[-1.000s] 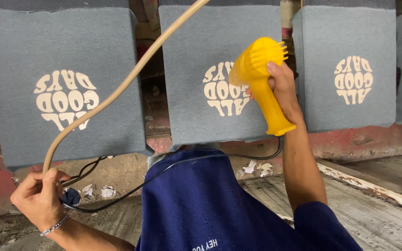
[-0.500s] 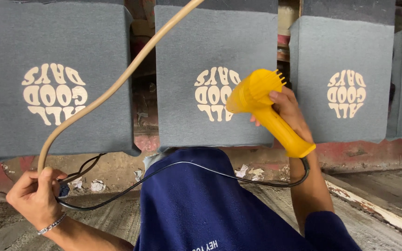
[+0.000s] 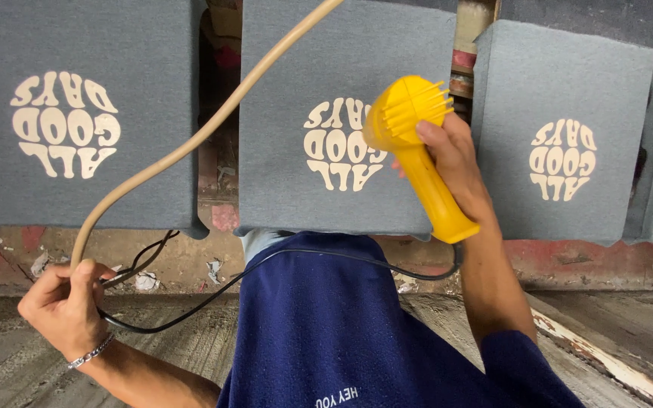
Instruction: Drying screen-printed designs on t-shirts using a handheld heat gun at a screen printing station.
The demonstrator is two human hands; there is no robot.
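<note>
My right hand [image 3: 459, 162] grips the handle of a yellow hair-dryer-shaped blower [image 3: 413, 132]. Its head is held close to the cream round print on the middle grey fabric panel [image 3: 289, 189]. The blower's black cord [image 3: 266, 264] runs from the handle across my dark blue shirt [image 3: 341, 332] to my left hand [image 3: 62, 306]. That hand, low at the left with a bracelet on the wrist, is closed around a beige hose [image 3: 190, 143] and the looped cord. The hose curves up and out of the top of the view.
Two more grey panels with the same print flank the middle one, at the left [image 3: 62, 189] and at the right [image 3: 568, 98]. Below them runs a worn red and concrete ledge [image 3: 583, 261] with paper scraps and a rough wooden surface [image 3: 629, 340].
The blower has swung slightly in front of the middle print, its handle tilting out to the right and back. My left hand has kept its hold on the hose and cord.
</note>
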